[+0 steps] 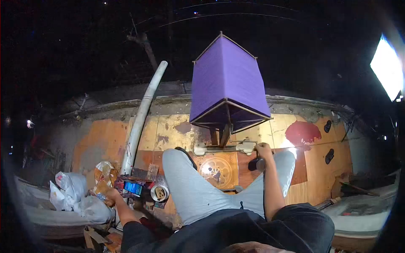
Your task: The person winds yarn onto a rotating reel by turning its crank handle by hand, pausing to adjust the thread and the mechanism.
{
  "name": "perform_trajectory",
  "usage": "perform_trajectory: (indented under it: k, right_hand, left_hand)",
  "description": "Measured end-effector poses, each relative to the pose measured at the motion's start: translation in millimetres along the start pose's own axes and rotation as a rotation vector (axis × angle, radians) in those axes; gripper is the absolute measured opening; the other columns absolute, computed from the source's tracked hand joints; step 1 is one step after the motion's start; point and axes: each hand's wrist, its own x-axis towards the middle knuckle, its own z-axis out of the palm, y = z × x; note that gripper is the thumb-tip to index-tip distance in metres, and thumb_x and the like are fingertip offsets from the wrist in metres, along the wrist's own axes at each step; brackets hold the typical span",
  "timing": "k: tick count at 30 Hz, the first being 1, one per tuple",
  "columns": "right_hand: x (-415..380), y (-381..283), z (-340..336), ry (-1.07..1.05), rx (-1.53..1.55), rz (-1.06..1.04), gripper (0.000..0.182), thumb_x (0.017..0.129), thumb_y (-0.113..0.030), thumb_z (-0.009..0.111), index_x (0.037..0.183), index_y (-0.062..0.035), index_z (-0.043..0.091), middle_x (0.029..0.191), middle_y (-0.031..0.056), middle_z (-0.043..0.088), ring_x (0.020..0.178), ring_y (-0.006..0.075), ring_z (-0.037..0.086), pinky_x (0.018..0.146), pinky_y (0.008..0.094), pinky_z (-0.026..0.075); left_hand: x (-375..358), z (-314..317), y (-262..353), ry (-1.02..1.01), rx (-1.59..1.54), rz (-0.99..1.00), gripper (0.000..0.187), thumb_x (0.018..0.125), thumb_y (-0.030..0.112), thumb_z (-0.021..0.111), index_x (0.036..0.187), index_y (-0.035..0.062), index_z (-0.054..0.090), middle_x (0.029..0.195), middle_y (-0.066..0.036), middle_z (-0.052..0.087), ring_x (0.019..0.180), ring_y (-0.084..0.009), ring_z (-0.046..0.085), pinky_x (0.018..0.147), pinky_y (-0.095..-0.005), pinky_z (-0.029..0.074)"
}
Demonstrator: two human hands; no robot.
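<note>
A tall purple box-shaped piece with thin wooden edge sticks (228,76) stands before me on a wooden post (225,137). My right hand (264,150) is closed beside the pale wooden foot (246,147) at its base, over my right knee. Whatever that hand may grip is too small to make out. My left hand (111,195) reaches out low on the left, against an orange-brown printed plastic bag (105,173); its fingers are hard to see there.
White plastic bags (76,194) lie at far left. Near my left knee are a lit phone (133,188) and a round tub (159,193). A long pale pipe (143,116) slants behind them. Dark shoes (329,156) sit on the tiled floor (312,168); a bright lamp (387,67) shines at right.
</note>
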Motion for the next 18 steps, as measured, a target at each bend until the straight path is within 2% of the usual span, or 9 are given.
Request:
perform_trajectory:
  k: [2,3,6,7,8,10,14,16,18]
  right_hand:
    - [24,29,51,0.139,-0.047,-0.015,0.044,0.079,-0.026,0.068,0.107,0.0076,0.062,0.082,0.0152,0.067,0.066,0.0190,0.062,0.059,0.0328,0.050]
    - [37,45,79,0.079,-0.068,-0.041,0.048,0.078,-0.028,0.069,0.110,0.0064,0.061,0.085,0.0158,0.067,0.070,0.0212,0.063,0.062,0.0341,0.051]
    - [85,106,192,-0.053,0.014,-0.128,0.062,0.077,-0.035,0.070,0.121,0.0053,0.054,0.101,0.0187,0.066,0.089,0.0257,0.064,0.077,0.0364,0.051]
    - [51,64,185,-0.054,0.020,-0.130,0.062,0.077,-0.035,0.070,0.121,0.0053,0.054,0.101,0.0187,0.066,0.089,0.0257,0.064,0.077,0.0364,0.051]
    - [2,13,181,-0.314,-0.043,-0.036,0.067,0.080,-0.033,0.068,0.131,0.0048,0.046,0.121,0.0207,0.059,0.110,0.0270,0.057,0.091,0.0357,0.045]
    - [-44,-39,183,-0.491,0.196,-0.054,0.070,0.081,-0.030,0.068,0.136,0.0041,0.041,0.134,0.0199,0.049,0.122,0.0277,0.048,0.099,0.0364,0.039]
    - [-77,-77,186,-0.590,0.485,-0.107,0.077,0.084,-0.025,0.066,0.144,0.0001,0.026,0.136,0.0170,0.048,0.123,0.0240,0.048,0.099,0.0346,0.040]
    - [-88,-87,164,-0.735,0.709,-0.041,0.071,0.087,-0.029,0.061,0.143,0.0005,0.028,0.139,0.0178,0.044,0.130,0.0257,0.041,0.106,0.0378,0.034]
    - [-106,-108,124,-0.819,0.980,-0.039,0.058,0.090,-0.022,0.058,0.139,-0.0018,0.035,0.129,0.0145,0.053,0.120,0.0228,0.051,0.097,0.0352,0.044]
  left_hand:
    - [7,-7,0,-0.369,0.368,0.099,0.040,0.090,0.027,0.044,0.098,-0.0049,0.067,0.098,-0.022,0.068,0.091,-0.0360,0.065,0.077,-0.0460,0.051]
    - [5,-14,5,-0.552,0.552,0.149,0.043,0.091,0.028,0.043,0.101,-0.0072,0.066,0.101,-0.024,0.066,0.095,-0.0371,0.064,0.080,-0.0465,0.050]
    - [-2,-13,11,-0.329,0.496,0.084,0.044,0.092,0.029,0.041,0.103,-0.0057,0.065,0.102,-0.026,0.065,0.096,-0.0374,0.064,0.081,-0.0465,0.050]
    - [0,-20,7,-0.383,0.488,0.339,0.041,0.092,0.028,0.042,0.100,-0.0051,0.066,0.099,-0.026,0.066,0.092,-0.0382,0.064,0.081,-0.0468,0.050]
    - [1,-19,7,-0.378,0.488,0.341,0.041,0.092,0.028,0.042,0.100,-0.0051,0.066,0.099,-0.026,0.066,0.092,-0.0382,0.064,0.081,-0.0468,0.050]
    - [0,-18,7,-0.292,0.384,0.284,0.039,0.090,0.027,0.045,0.098,-0.0052,0.066,0.098,-0.027,0.066,0.091,-0.0388,0.064,0.081,-0.0464,0.050]
    - [-2,-13,8,-0.132,0.172,0.163,0.035,0.086,0.025,0.051,0.094,-0.0053,0.067,0.096,-0.028,0.066,0.089,-0.0401,0.064,0.081,-0.0455,0.049]
    - [-4,-18,12,-0.093,0.120,0.128,0.035,0.085,0.025,0.053,0.094,-0.0054,0.067,0.095,-0.028,0.065,0.089,-0.0404,0.064,0.080,-0.0453,0.049]
    - [-9,-45,44,-0.356,0.173,-0.153,0.034,0.082,0.022,0.055,0.094,-0.0081,0.066,0.095,-0.029,0.066,0.088,-0.0408,0.065,0.079,-0.0456,0.050]
